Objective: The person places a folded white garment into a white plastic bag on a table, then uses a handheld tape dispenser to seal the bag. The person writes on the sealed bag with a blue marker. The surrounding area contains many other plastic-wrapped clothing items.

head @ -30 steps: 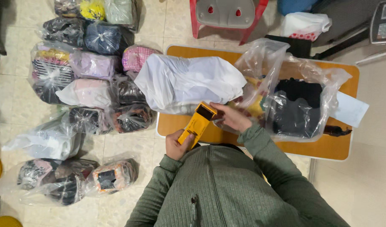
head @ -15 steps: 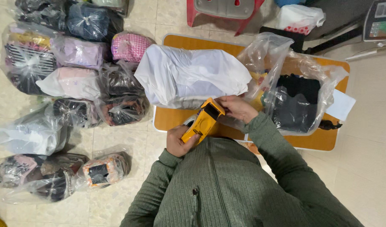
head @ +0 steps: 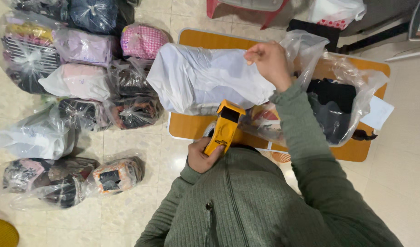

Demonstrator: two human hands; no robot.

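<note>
My left hand (head: 201,156) grips a yellow tape dispenser (head: 224,126) close to my chest, at the near edge of a low wooden table (head: 191,126). My right hand (head: 270,60) reaches forward and rests on a white bag wrapped in clear plastic (head: 201,77) lying on the table, fingers bent on the plastic at its right end. Just right of that hand stands an open clear plastic bag (head: 306,50). Another clear bag holding black clothing (head: 336,107) lies at the table's right.
Several tied clear bags of clothes (head: 77,82) crowd the tiled floor at left, with more near my left side (head: 68,178). A red stool (head: 246,7) and white bag (head: 336,9) stand beyond the table. A white paper (head: 379,112) overhangs the right edge.
My right hand has left the tape dispenser and moved forward onto the white wrapped bag. The left hand still holds the dispenser. The camera has shifted closer.
</note>
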